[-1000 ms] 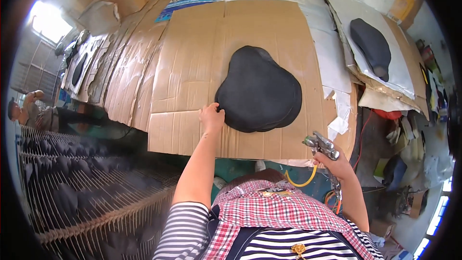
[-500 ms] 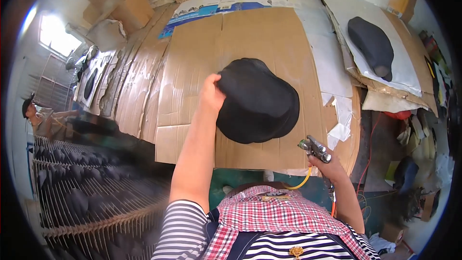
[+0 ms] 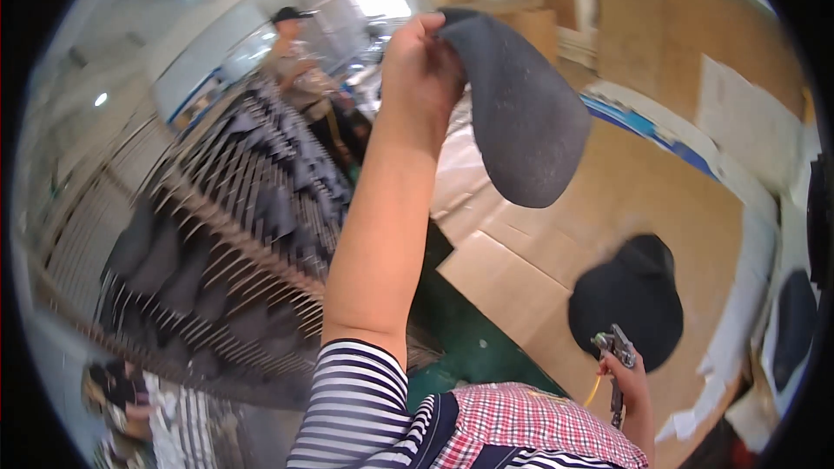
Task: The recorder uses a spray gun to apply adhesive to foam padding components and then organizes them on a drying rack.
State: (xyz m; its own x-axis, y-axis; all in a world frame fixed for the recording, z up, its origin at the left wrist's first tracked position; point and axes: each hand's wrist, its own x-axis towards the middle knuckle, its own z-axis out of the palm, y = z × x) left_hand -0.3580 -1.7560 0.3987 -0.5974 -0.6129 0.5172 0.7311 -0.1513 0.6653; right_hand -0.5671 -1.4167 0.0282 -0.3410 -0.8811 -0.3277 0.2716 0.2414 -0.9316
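Observation:
My left hand (image 3: 421,65) is raised high with its fingers closed on one end of a dark grey rounded piece (image 3: 530,117). The piece looks thin, curves like a moulded pad, and hangs in the air to the right of the hand. Low on the right, my right hand (image 3: 627,373) grips a metal spray gun (image 3: 618,347) with a yellow hose (image 3: 594,391). Behind the gun lies a black rounded piece (image 3: 632,295) on the cardboard-covered table (image 3: 512,282). The gun overlaps its lower edge in view; whether they touch I cannot tell.
At the left stands a large rack (image 3: 248,230) of thin rods carrying many dark pieces. A person in a black cap (image 3: 300,69) stands beyond it. Another person (image 3: 126,391) is at the lower left. A dark piece (image 3: 795,326) lies at the far right.
My view has swung left toward the rack. My left hand has lifted away from the table, now holding a dark grey piece up; a black piece stays on the cardboard. The right hand still holds the spray gun.

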